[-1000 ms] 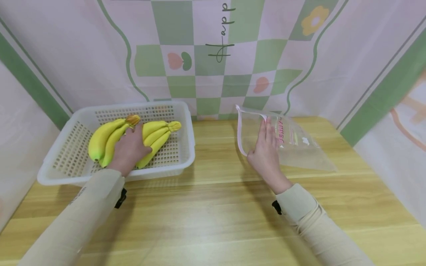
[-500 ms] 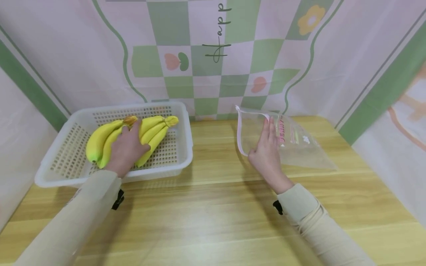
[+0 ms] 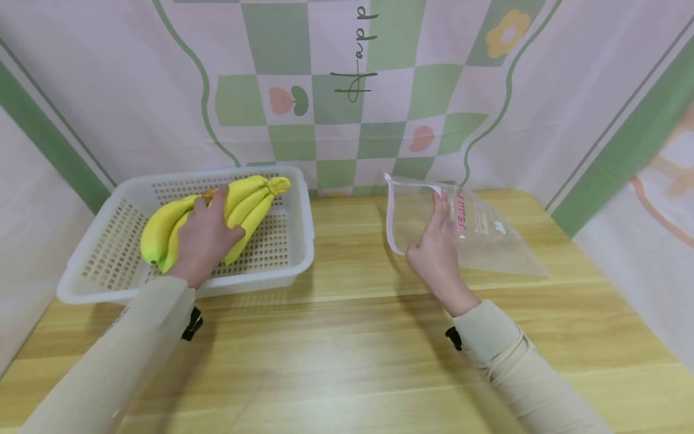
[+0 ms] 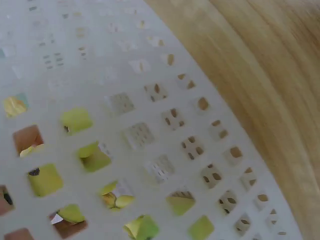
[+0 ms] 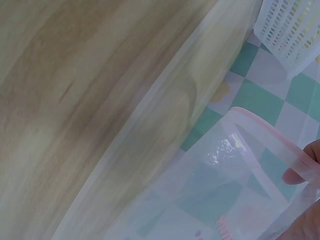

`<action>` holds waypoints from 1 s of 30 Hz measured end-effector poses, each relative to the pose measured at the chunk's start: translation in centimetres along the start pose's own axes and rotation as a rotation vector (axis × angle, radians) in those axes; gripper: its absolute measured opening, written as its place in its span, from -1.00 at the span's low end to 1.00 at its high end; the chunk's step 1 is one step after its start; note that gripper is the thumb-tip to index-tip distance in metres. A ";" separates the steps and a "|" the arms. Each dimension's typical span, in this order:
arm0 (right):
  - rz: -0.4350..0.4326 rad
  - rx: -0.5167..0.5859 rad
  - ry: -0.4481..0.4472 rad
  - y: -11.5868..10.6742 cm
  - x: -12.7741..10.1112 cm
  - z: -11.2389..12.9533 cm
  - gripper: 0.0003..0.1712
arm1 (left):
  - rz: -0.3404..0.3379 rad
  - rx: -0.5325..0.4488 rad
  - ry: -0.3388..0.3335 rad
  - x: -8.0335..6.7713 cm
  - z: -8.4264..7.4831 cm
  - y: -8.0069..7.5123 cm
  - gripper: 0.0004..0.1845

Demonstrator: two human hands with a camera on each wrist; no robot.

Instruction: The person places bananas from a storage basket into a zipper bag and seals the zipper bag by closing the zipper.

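A bunch of yellow bananas (image 3: 246, 202) is in the white perforated basket (image 3: 108, 253) at the left, its stem end raised above the far rim. My left hand (image 3: 203, 238) grips the bunch from above. Through the basket's wall (image 4: 150, 100) in the left wrist view, bits of yellow banana (image 4: 45, 180) show. My right hand (image 3: 436, 247) holds the pink-edged mouth of a clear zip bag (image 3: 488, 241) open, with fingers inside it. The bag lies on the wooden table (image 3: 347, 337). In the right wrist view a fingertip (image 5: 300, 167) touches the bag's pink rim (image 5: 260, 130).
A pink and green checked cloth (image 3: 347, 90) hangs behind the table and along both sides. The basket (image 5: 295, 25) shows at the top right of the right wrist view. Bare wooden tabletop lies between the basket and the bag.
My left hand has lifted the bananas, so their stem end rose from the basket floor to above the far rim. My right hand stayed at the bag's mouth.
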State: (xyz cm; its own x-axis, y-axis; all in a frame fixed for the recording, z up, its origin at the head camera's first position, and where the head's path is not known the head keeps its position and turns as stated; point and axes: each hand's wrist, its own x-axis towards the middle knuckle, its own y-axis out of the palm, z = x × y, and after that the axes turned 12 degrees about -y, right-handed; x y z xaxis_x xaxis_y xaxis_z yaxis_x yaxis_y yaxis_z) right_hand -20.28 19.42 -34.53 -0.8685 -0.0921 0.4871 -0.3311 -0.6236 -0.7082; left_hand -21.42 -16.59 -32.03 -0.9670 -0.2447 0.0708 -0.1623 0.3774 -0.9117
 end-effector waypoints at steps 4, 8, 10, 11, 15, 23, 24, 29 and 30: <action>-0.007 0.006 0.009 0.0 0.0 0.0 0.14 | -0.020 -0.036 0.000 -0.1 -0.5 -0.4 -0.10; -0.008 0.009 0.008 0.0 0.0 0.1 0.14 | -0.042 -0.063 0.007 -0.3 -1.2 -0.8 -0.11; -0.006 0.010 0.009 -0.1 0.0 0.1 0.14 | -0.054 -0.071 0.011 -0.4 -1.5 -1.0 -0.11; -0.005 0.010 0.010 -0.1 0.0 0.1 0.14 | -0.063 -0.071 0.019 -0.4 -1.8 -1.1 -0.12; -0.007 0.005 0.013 -0.1 0.1 0.1 0.17 | -0.104 -0.057 0.062 -0.8 -2.7 -1.3 -0.15; -0.016 0.018 -0.006 -0.2 0.0 0.1 0.16 | -0.184 -0.074 0.158 -1.5 -4.7 -1.1 -0.22; -0.018 0.020 -0.008 -0.2 0.0 0.1 0.16 | -0.192 -0.074 0.173 -1.5 -5.0 -1.1 -0.22; -0.020 0.028 -0.014 -0.3 0.0 0.2 0.15 | -0.213 -0.087 0.204 -1.7 -6.3 -0.7 -0.16; -0.020 0.030 -0.013 -0.3 0.0 0.3 0.15 | -0.211 -0.097 0.205 -1.8 -6.6 -0.6 -0.15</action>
State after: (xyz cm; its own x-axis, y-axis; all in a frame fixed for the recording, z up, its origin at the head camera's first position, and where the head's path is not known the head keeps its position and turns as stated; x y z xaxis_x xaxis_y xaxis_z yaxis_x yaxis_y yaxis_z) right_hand -20.09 19.42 -34.14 -0.8566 -0.0895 0.5081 -0.3371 -0.6484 -0.6825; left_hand -20.89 -10.48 -28.94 -0.9277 -0.1453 0.3440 -0.3725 0.4231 -0.8259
